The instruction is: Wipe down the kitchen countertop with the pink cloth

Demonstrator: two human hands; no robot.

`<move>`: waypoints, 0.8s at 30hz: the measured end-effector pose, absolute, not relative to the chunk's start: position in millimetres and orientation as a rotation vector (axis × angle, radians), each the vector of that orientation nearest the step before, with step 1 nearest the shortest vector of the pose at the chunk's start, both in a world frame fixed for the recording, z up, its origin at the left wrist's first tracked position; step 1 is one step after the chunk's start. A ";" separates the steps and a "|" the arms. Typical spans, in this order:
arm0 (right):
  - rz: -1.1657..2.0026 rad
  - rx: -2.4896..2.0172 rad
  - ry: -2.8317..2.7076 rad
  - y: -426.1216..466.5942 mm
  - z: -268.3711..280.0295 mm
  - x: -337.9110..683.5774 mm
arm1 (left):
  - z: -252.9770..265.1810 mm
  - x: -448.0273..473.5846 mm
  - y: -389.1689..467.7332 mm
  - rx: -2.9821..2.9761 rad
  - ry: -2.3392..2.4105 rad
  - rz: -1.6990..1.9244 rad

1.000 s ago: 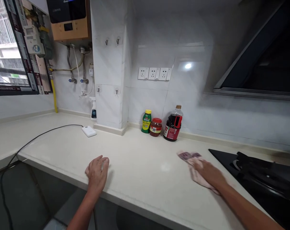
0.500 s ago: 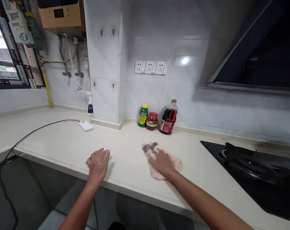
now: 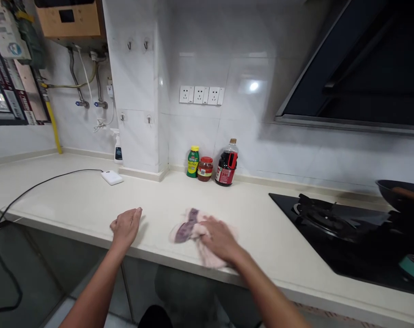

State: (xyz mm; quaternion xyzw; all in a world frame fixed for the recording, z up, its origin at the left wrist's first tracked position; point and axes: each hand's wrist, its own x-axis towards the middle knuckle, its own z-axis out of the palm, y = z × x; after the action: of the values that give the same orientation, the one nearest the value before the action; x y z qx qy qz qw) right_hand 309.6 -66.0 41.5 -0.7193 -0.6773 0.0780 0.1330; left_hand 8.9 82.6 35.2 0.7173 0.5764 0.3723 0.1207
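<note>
My right hand (image 3: pixel 219 237) presses a pale pink cloth (image 3: pixel 212 258) with a purple patch onto the white countertop (image 3: pixel 152 196). Its fingers are curled into the bunched fabric, and motion blurs both slightly. The cloth reaches out to the left and toward the counter's front edge. To the left, my left hand (image 3: pixel 125 227) hovers at the counter's front edge, apart from the cloth. Its fingers are drawn together in a loose fist, with nothing visible in them.
Along the wall stand a green bottle (image 3: pixel 193 162), a red-lidded jar (image 3: pixel 205 169) and a soy sauce bottle (image 3: pixel 226 164). A white device (image 3: pixel 111 177) with a black cable lies left. The black gas stove (image 3: pixel 306 223) and a wok (image 3: pixel 398 193) are right.
My right hand has swept the cloth left and nearer the front edge, and the fabric has bunched up. The view has turned right, bringing more of the stove and the wok into sight.
</note>
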 end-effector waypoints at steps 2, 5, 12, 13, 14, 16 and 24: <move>0.156 -2.295 -1.748 -86.2 40.5 364.8 | 35.7 9.6 81.2 2.126 1.677 1.072; 0.080 -2.532 -1.462 -139.9 26.8 441.5 | 35.1 11.9 78.9 2.167 1.668 1.068; -0.252 -2.681 -1.252 -223.9 -28.4 469.1 | 31.6 19.8 75.6 2.266 1.587 1.046; -0.255 -2.674 -1.274 -217.3 -27.9 447.8 | 31.2 20.4 75.4 2.272 1.577 1.046; -0.244 -2.655 -1.311 -206.6 -24.8 421.3 | 30.7 20.7 75.4 2.276 1.567 1.050; -0.129 -2.586 -1.427 -178.0 -13.2 358.3 | 29.5 20.2 76.3 2.278 1.544 1.070; 0.252 -1.888 -1.890 -105.2 16.7 185.9 | 32.2 14.8 57.2 2.297 1.306 1.313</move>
State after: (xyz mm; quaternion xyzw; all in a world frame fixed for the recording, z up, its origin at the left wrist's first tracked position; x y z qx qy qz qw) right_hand 185.9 -105.2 16.7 -0.6853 -0.6859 0.0916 0.2271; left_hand 14.8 57.2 32.2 0.7749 0.4406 0.4430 0.0954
